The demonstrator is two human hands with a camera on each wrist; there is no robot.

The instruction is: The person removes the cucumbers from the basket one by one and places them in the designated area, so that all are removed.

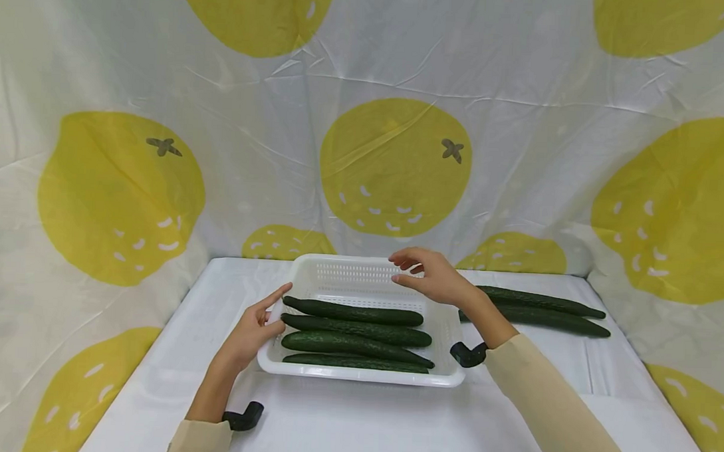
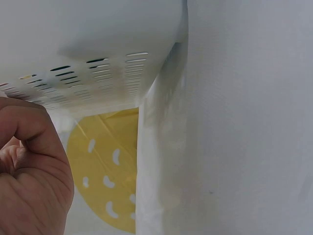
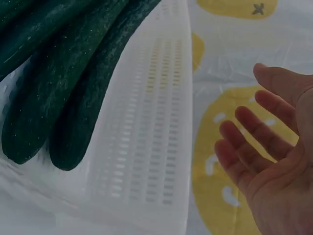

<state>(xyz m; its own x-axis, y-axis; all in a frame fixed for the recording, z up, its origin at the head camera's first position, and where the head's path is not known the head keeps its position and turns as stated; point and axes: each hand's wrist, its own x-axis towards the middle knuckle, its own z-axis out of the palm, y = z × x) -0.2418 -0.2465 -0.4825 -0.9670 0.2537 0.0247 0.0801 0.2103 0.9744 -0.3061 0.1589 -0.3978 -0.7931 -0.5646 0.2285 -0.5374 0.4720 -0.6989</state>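
Head view: the left hand (image 1: 252, 332), fingers bent, holds the white basket (image 1: 363, 378) with four cucumbers (image 1: 356, 329); the right hand (image 1: 430, 277), fingers loosely apart, holds nothing.

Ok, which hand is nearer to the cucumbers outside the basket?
Right. The right hand hovers just left of those cucumbers; the left hand holds the basket at its left side, farther off.
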